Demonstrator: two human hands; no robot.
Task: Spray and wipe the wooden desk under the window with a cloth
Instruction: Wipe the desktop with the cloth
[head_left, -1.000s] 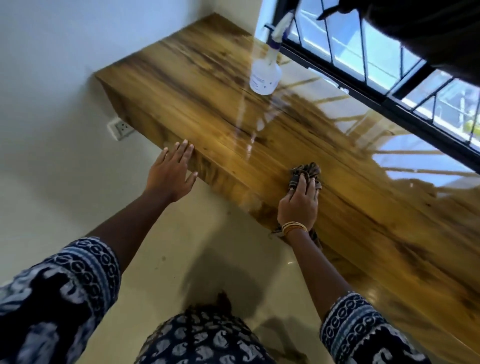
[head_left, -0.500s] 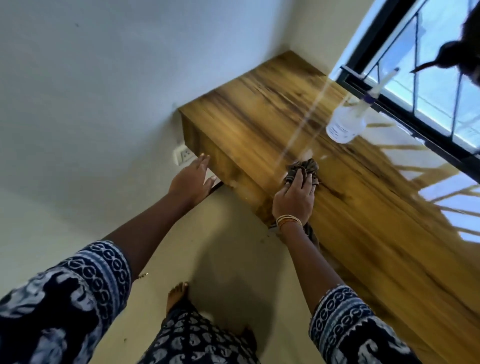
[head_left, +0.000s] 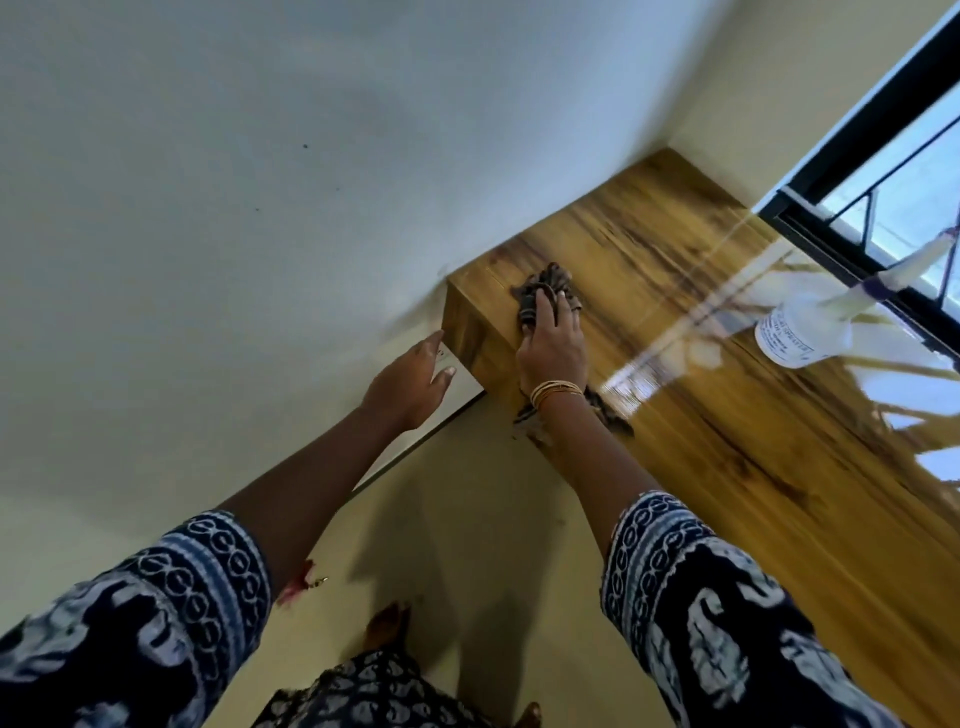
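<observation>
The glossy wooden desk runs from the wall corner along the window. A crumpled dark brown cloth lies on its top near the left end. My right hand presses flat on the cloth, fingers extended, and a tail of the cloth shows behind my wrist at the desk's front edge. My left hand hovers with relaxed fingers just left of the desk's end, beside the wall, holding nothing. A white spray bottle stands on the desk by the window, blurred.
A black-framed window with bars runs along the desk's far side. A pale wall closes off the left end. Below lie the beige floor and my bare feet.
My right hand has slid the cloth leftward along the desk's front part, to the left end. My left hand moved with it, off the desk's front edge to beside its end.
</observation>
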